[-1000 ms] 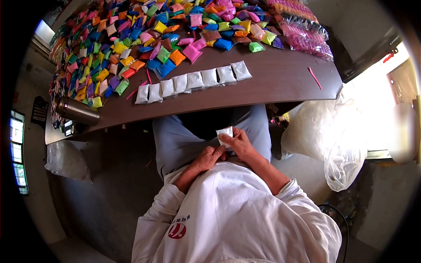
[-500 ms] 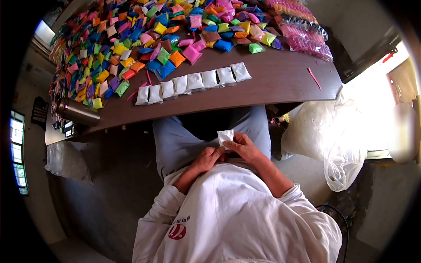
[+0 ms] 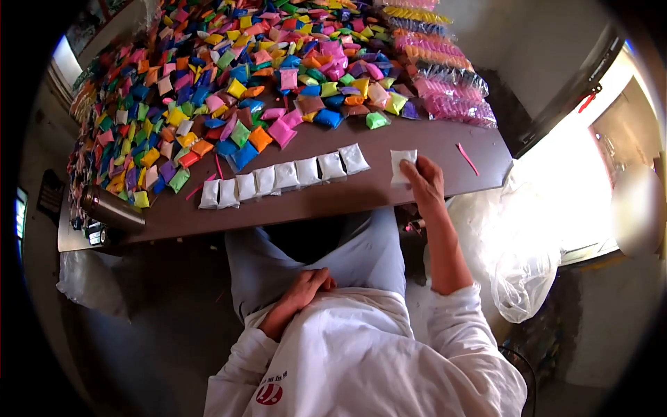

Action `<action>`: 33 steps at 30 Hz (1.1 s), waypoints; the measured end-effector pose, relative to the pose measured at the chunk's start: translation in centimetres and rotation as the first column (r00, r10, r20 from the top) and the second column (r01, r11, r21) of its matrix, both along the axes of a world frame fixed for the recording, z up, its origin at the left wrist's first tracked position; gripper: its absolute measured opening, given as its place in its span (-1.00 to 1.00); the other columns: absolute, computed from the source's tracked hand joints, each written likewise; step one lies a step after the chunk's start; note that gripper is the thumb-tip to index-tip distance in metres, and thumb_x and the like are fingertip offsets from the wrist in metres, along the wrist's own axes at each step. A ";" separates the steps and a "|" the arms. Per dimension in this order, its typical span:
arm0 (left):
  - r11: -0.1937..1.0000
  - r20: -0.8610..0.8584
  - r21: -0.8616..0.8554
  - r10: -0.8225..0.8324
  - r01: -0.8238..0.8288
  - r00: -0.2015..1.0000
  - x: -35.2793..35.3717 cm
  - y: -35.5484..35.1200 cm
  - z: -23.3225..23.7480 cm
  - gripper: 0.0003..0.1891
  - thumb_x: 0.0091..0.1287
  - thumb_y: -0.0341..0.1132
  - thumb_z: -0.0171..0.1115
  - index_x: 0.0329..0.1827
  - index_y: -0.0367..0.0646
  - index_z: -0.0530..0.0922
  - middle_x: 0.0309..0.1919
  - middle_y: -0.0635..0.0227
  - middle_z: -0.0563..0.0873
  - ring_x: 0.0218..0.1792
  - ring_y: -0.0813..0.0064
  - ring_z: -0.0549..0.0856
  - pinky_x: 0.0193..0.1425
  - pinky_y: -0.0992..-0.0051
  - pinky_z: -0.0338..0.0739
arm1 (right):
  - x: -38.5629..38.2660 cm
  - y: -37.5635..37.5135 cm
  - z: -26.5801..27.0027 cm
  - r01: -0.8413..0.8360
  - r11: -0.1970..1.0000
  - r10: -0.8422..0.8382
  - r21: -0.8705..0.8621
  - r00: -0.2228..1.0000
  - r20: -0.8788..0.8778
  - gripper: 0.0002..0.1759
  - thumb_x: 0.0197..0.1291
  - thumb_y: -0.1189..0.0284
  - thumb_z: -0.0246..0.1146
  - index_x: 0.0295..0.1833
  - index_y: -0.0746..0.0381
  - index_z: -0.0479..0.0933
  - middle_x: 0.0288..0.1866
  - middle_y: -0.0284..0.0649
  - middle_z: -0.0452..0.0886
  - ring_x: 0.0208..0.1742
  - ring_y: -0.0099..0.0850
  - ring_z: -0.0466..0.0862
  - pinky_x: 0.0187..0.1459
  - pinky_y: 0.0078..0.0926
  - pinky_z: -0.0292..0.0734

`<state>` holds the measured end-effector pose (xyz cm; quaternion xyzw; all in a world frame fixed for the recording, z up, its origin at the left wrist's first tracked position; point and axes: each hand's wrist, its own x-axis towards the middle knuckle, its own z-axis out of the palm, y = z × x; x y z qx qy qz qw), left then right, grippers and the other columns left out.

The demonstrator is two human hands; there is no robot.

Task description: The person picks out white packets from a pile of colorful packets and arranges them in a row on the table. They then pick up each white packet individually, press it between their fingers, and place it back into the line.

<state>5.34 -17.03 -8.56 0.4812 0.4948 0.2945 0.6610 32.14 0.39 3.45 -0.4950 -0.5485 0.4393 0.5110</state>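
My right hand (image 3: 425, 182) is over the right part of the brown table, its thumb and fingers closed on a small white packet (image 3: 401, 168). To its left, several white packets (image 3: 286, 176) lie side by side in a slightly slanting row along the table's front. My left hand (image 3: 310, 287) rests in my lap near the shirt hem, its fingers curled together. Whether anything small is inside them cannot be seen.
Many coloured packets (image 3: 240, 133) cover the back and left of the brown table (image 3: 313, 205). Bundled packets (image 3: 458, 108) line the back right. A metal flask (image 3: 114, 208) lies at the left, a pink strip (image 3: 467, 159) at the right. Plastic bags (image 3: 521, 278) hang beside the table.
My right hand has moved from my lap up and right over the table with the white packet. My left hand has let go of it and stays in my lap. The view has shifted.
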 end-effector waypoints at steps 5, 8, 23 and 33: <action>0.993 0.045 -0.094 0.079 -0.075 0.996 -0.1 0.0 1.1 -0.50 0.43 0.05 -0.06 -0.50 -0.21 0.46 -0.37 0.21 0.66 -0.30 0.44 0.61 -0.08 0.48 0.49 | -0.5 7.2 -1.4 0.005 0.998 0.003 -0.058 0.990 0.138 -0.70 0.14 0.27 0.27 -0.39 0.33 0.53 -0.55 -0.39 0.47 -0.46 -0.67 0.44 -0.48 -0.65 0.32; 0.989 0.070 -0.104 0.109 -0.101 0.992 -0.3 0.2 0.5 -0.49 0.42 0.08 -0.05 -0.50 -0.21 0.45 -0.36 0.21 0.66 -0.30 0.45 0.61 -0.08 0.47 0.50 | -2.1 8.9 -1.7 -0.036 0.988 0.068 -0.147 0.974 0.214 -0.67 0.11 0.24 0.28 -0.27 0.33 0.56 -0.49 -0.36 0.54 -0.47 -0.60 0.48 -0.46 -0.54 0.37; 0.956 0.200 -0.241 0.220 -0.170 0.955 -0.6 -0.1 0.4 -0.48 0.33 0.18 0.05 -0.47 -0.16 0.39 -0.32 0.24 0.62 -0.28 0.46 0.58 -0.05 0.49 0.50 | -2.3 8.4 -0.8 0.113 0.978 -0.203 0.174 0.698 0.687 -0.62 0.02 0.24 0.31 -0.08 0.24 0.60 -0.23 -0.10 0.64 -0.21 -0.20 0.64 -0.15 -0.33 0.51; 0.915 0.264 -0.337 0.318 -0.222 0.910 -0.7 -0.2 1.2 -0.51 0.27 0.14 0.17 -0.50 -0.15 0.39 -0.35 0.24 0.61 -0.29 0.43 0.58 -0.08 0.46 0.51 | -5.9 7.7 -2.1 -0.384 0.807 -0.079 0.449 0.683 0.726 -0.68 -0.07 0.38 0.33 -0.12 0.20 0.61 -0.05 -0.22 0.62 0.09 -0.19 0.49 0.12 -0.28 0.37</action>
